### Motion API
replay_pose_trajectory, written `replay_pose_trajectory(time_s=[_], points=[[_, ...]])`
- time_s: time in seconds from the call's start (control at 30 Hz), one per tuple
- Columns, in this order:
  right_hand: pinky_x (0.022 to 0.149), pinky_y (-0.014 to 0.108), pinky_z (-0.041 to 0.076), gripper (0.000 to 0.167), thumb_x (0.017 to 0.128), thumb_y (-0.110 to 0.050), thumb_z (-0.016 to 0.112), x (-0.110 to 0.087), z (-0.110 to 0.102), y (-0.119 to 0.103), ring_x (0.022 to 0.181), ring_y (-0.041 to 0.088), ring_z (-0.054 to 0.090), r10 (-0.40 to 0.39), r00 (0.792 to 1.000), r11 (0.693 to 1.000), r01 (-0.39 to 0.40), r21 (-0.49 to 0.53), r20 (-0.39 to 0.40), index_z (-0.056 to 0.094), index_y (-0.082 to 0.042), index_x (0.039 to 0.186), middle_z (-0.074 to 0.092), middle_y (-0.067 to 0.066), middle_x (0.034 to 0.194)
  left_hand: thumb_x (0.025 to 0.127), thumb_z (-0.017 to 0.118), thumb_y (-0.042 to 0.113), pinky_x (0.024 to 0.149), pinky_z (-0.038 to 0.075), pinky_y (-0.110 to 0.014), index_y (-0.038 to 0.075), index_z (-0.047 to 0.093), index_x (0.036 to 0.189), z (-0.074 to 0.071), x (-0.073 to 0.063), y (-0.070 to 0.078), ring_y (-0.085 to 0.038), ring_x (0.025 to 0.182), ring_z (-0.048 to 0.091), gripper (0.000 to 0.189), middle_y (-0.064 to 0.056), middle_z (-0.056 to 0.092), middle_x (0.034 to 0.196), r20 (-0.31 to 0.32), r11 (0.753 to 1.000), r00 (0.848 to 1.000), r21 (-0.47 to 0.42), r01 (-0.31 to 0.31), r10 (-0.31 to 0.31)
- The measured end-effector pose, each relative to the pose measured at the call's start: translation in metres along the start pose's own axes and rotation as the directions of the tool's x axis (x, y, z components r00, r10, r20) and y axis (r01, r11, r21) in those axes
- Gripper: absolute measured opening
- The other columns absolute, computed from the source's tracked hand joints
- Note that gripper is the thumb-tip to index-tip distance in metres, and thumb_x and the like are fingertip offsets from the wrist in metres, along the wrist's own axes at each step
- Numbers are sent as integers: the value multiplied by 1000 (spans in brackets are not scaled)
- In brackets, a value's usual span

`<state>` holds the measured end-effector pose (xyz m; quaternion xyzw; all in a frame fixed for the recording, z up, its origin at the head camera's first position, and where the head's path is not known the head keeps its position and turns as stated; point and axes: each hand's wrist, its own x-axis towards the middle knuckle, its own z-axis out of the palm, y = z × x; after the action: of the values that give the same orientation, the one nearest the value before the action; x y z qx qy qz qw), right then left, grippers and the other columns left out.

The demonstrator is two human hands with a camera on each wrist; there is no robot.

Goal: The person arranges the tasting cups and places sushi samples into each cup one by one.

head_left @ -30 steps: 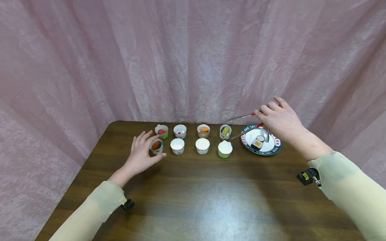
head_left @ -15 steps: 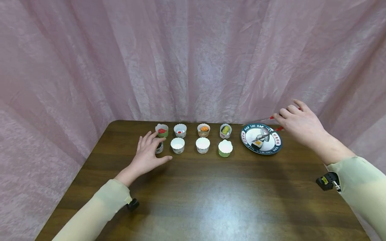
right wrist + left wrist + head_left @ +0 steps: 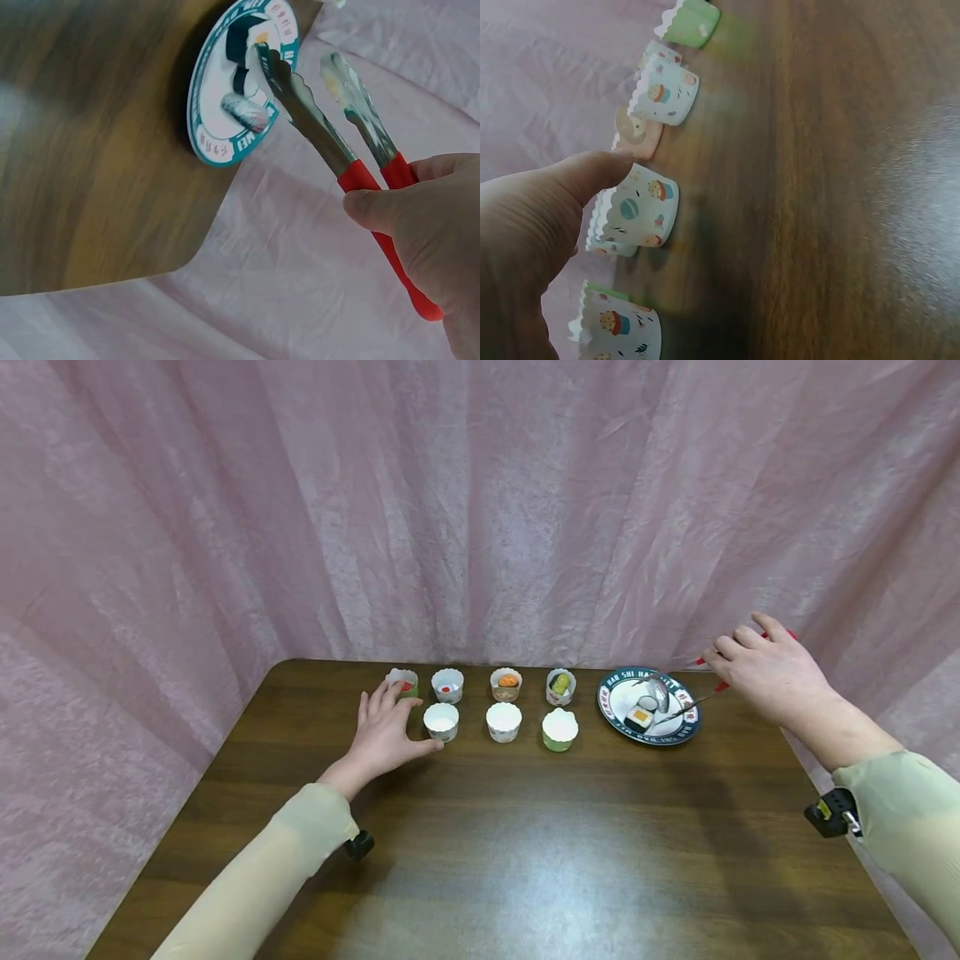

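My right hand (image 3: pixel 772 672) grips red-handled metal tongs (image 3: pixel 309 116). Their arms stand apart, with nothing between the tips. Below the tips is a white plate with a dark lettered rim (image 3: pixel 660 741). It bears a sushi piece with a yellow square (image 3: pixel 639 719), a round white piece and a silvery piece (image 3: pixel 660 693). My left hand (image 3: pixel 382 737) has its thumb and fingers spread beside a white paper cup (image 3: pixel 442 736) in the front row; in the left wrist view the thumb overlaps this cup's (image 3: pixel 660 214) rim. Behind the left hand, the leftmost front cup is hidden.
Behind stand a green cup with a red piece (image 3: pixel 405 686), a cup with a small red item (image 3: pixel 448 697), one with an orange piece (image 3: pixel 506 696) and one with green (image 3: pixel 559 700). White (image 3: pixel 503 737) and green (image 3: pixel 558 745) cups continue the front row. A pink curtain (image 3: pixel 465 510) hangs behind the table.
My right hand has carried the tongs rightward, from beside the cups to over the plate. My left hand has slid right, from the leftmost front cup to the white one beside it.
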<state>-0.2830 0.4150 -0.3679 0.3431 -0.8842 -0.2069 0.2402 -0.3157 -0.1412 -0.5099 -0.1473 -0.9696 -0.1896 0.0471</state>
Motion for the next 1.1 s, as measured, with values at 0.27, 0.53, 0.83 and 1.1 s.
replay_pose_trajectory(time_s=[0.27, 0.53, 0.83, 1.1], points=[[107, 66, 33, 29, 79, 11, 62, 3, 6, 1, 96, 39, 53, -57, 998, 998, 57, 8, -16, 70, -3, 103, 59, 12, 98, 75, 80, 67, 119, -8, -62, 9, 61, 136, 9, 11, -2, -41, 154, 2, 86, -17, 28, 161, 9, 1000, 1000, 27, 16, -16], [104, 65, 35, 30, 72, 12, 76, 19, 13, -3, 95, 37, 55, -114, 992, 993, 116, -33, 55, 69, -8, 93, 58, 9, 92, 76, 80, 66, 119, -7, -64, 9, 61, 134, 17, 15, -5, -43, 153, 4, 84, -19, 26, 163, 16, 999, 1000, 48, 12, -13], [107, 64, 34, 31, 77, 12, 77, 35, 13, -8, 100, 37, 55, -125, 983, 987, 137, -84, 134, 74, -11, 97, 61, 9, 95, 76, 81, 63, 119, -8, -63, 10, 65, 127, 19, 18, -3, -42, 153, 6, 76, -19, 26, 163, 9, 999, 1000, 53, 9, -10], [107, 64, 33, 30, 75, 12, 79, 43, 17, -12, 100, 36, 55, -140, 981, 985, 152, -82, 137, 74, -12, 94, 62, 9, 95, 76, 81, 63, 119, -8, -64, 10, 66, 124, 22, 21, 1, -42, 153, 7, 72, -20, 27, 163, -3, 999, 1000, 51, 7, -7]])
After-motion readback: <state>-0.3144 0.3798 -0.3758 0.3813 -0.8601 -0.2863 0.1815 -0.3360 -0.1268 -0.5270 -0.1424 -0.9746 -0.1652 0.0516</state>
